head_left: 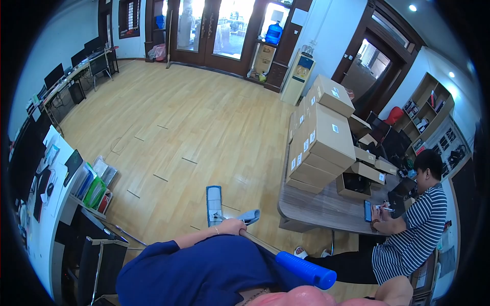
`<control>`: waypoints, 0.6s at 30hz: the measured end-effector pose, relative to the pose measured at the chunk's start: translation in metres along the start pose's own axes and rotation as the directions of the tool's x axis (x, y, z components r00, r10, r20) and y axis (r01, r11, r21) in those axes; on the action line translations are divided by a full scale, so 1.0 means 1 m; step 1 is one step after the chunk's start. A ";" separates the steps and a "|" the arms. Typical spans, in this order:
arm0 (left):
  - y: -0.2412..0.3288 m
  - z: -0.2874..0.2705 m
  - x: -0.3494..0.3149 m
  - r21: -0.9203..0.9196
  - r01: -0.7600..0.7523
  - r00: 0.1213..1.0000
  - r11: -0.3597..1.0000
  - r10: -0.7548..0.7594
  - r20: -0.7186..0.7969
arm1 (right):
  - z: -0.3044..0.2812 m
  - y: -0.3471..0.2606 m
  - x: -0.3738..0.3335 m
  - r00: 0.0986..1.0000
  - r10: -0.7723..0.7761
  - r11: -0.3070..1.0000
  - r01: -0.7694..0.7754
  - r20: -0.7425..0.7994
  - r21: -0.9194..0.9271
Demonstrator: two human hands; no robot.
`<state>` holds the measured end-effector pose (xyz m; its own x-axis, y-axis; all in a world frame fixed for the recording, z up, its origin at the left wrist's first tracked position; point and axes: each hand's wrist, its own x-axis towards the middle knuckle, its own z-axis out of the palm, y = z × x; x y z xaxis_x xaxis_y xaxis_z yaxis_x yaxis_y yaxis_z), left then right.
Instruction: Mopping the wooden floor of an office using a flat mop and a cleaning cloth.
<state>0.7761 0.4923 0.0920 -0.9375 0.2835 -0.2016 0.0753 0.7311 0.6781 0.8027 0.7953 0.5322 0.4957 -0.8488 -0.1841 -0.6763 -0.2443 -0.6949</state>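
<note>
My left hand (230, 226) is wrapped around the mop pole (260, 243); the right hand is out of view, so I can't tell what it grips. The mop head (214, 204) lies on the wooden floor (168, 117), left of the table (321, 211). I'd judge the stroke goes best with the pad flat and pressure even — steering gently from the pole, and swinging wide of the seated person's feet (300, 252).

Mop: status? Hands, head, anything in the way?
Left hand closed round mop pole; right hand out of view. Mop head down on floor. Table and seated person's feet off to the right.
</note>
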 end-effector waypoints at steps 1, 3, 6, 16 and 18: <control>0.001 -0.001 0.000 0.013 -0.009 1.000 1.000 0.009 0.000 | 0.000 0.000 0.001 1.000 -0.001 1.000 0.001 -0.003 0.001; 0.002 -0.003 -0.001 0.023 -0.008 1.000 1.000 0.007 0.025 | -0.001 0.000 0.002 1.000 -0.004 1.000 0.004 -0.007 0.002; 0.003 -0.002 -0.004 0.021 -0.010 0.999 1.000 0.009 0.038 | -0.003 0.000 0.004 1.000 -0.009 1.000 0.009 -0.011 0.005; 0.009 0.002 -0.006 0.011 -0.042 0.998 0.999 0.042 0.043 | 0.001 0.001 0.012 0.998 -0.036 0.999 0.037 -0.054 0.022; 0.007 0.005 -0.006 0.015 -0.038 0.998 0.999 0.037 0.042 | 0.002 0.001 0.014 0.997 -0.040 0.999 0.041 -0.060 0.021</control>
<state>0.7839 0.4992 0.0947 -0.9189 0.3367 -0.2057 0.1160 0.7288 0.6748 0.8100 0.7838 0.5280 0.4887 -0.8650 -0.1139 -0.6435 -0.2693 -0.7165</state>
